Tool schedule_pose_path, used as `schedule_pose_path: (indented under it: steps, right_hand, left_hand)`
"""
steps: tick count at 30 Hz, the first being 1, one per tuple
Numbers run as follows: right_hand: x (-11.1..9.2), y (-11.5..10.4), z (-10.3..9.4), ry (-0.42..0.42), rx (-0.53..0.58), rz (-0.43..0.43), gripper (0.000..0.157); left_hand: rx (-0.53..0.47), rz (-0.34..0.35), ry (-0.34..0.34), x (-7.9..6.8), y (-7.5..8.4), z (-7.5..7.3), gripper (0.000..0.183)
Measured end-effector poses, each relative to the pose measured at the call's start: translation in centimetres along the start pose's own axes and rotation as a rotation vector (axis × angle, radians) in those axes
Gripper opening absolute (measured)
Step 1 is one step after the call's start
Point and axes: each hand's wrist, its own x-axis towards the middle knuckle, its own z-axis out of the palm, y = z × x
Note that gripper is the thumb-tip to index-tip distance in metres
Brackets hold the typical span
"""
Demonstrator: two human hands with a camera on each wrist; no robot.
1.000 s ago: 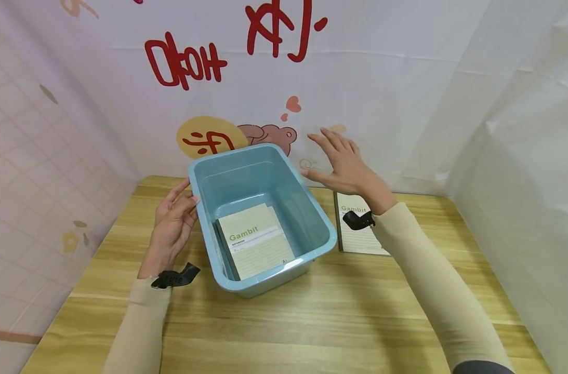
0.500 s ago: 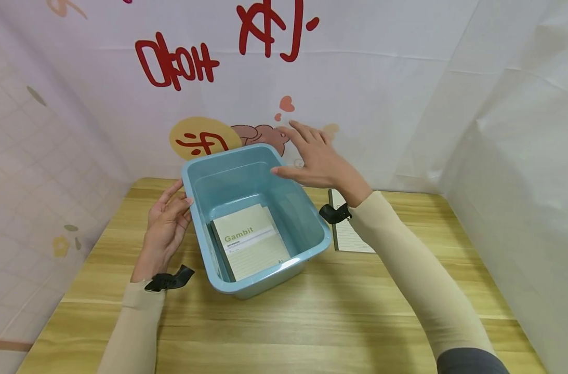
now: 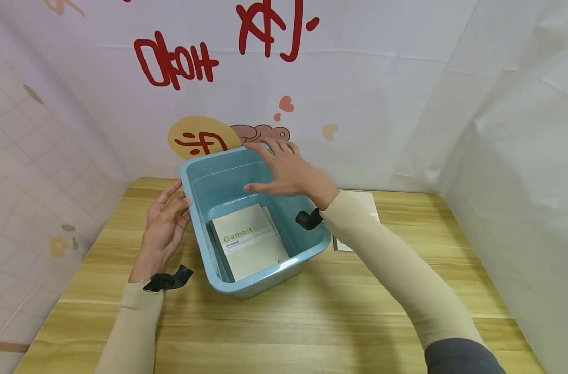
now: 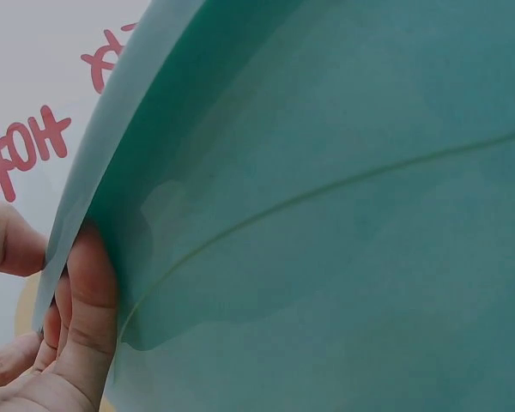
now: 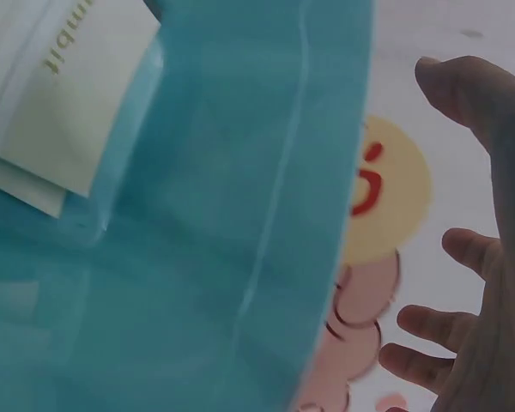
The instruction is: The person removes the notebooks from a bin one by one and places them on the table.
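So there's a person here at a wood-grain tabletop (image 3: pixel 284 332), and the main thing between their arms is a blue bin (image 3: pixel 224 182), turned at a bit of a slant. Can't tell whether its base sits completely flat. Their left hand (image 3: pixel 166 223) has got the bin by its left rim: thumb on the edge, other fingers bent around beneath the lip, so that's a proper pinch.

The right hand (image 3: pixel 284 169) is a different story. Fingers loosely spread, thumb well away from the rest, nothing in its grip. It hangs over the far right part of the bin, near the rim and, as far as I can see, apart from it.

Inside the bin there's a cream "Gambit" notebook (image 3: pixel 248 244) lying face up, with the edge of a second one (image 3: pixel 272 220) peeking out beneath it. One more notebook (image 3: pixel 365 201) lies on the tabletop just right of the bin, partly hidden behind the right forearm.

The person's got beige sleeves (image 3: pixel 396 275) and a black strap (image 3: pixel 169 279) on each wrist. Behind it all is a white backdrop (image 3: pixel 382 93) with red lettering (image 3: pixel 176 62) and some cartoon bits.
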Motion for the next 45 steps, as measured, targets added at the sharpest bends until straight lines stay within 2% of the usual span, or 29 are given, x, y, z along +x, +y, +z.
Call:
schedule_pose_path:
  steps: [8,14,20,33,45]
  right_hand:
    - [1.6,-1.3,2.3,-0.114,-0.026,-0.012,0.094]
    - [2.8,-2.1,3.7,-0.171,0.017,-0.027,0.092]
    - [3.8,-3.3,5.2,-0.251,-0.044,-0.023,0.092]
    - [4.9,-5.1,8.9,-0.289,-0.151,-0.042,0.092]
    - [5.0,-6.2,11.8,-0.368,-0.218,-0.072,0.097]
  left_hand:
    - [-0.003,-0.015,0.007,0.0,0.1,-0.2,0.068]
    - [-0.026,-0.006,0.003,0.1,0.2,-0.3,0.066]
    - [-0.041,0.003,-0.006,0.1,0.3,-0.2,0.065]
    - [-0.019,-0.008,-0.005,-0.2,0.3,-0.4,0.066]
    - [-0.01,-0.014,-0.006,0.0,0.1,-0.3,0.065]
